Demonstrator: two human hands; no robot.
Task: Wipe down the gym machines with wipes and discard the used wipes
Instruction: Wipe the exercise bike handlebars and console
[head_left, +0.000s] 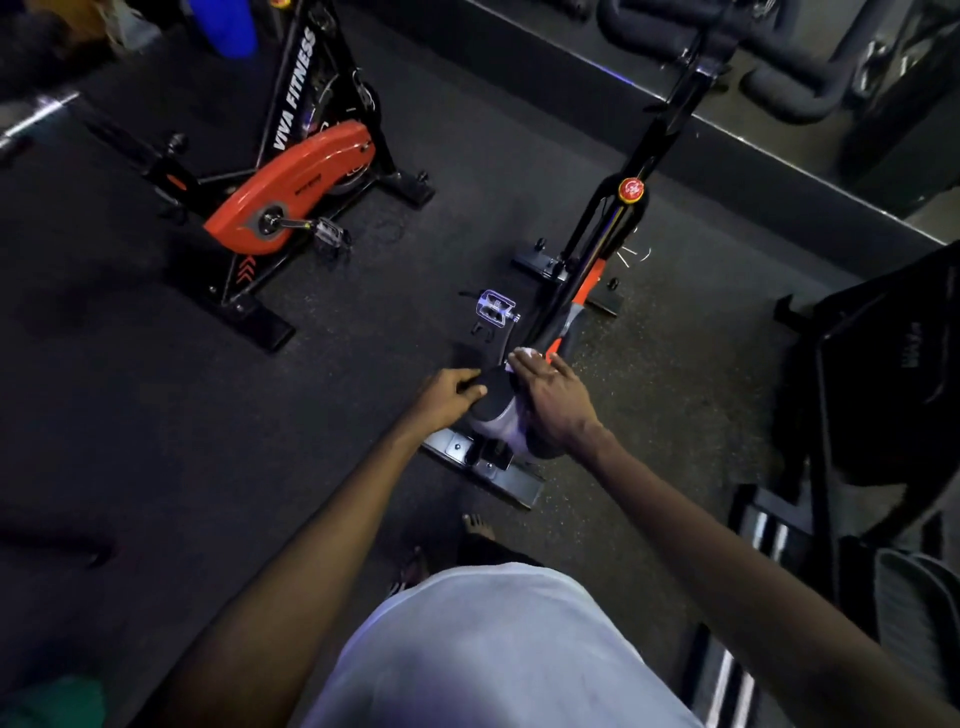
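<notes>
White wipe (525, 356), two hands, one saddle (498, 402).

Both hands (511, 397) on the near bike's saddle (498, 410), white wipe (524, 356) under the right.

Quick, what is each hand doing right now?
Left hand: closed, gripping the black padded bike saddle at its side.
Right hand: fingers flat, pressing a crumpled white wipe onto the saddle's front.

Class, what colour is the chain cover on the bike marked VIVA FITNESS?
Orange-red chain cover, clearest in the head view.
</notes>
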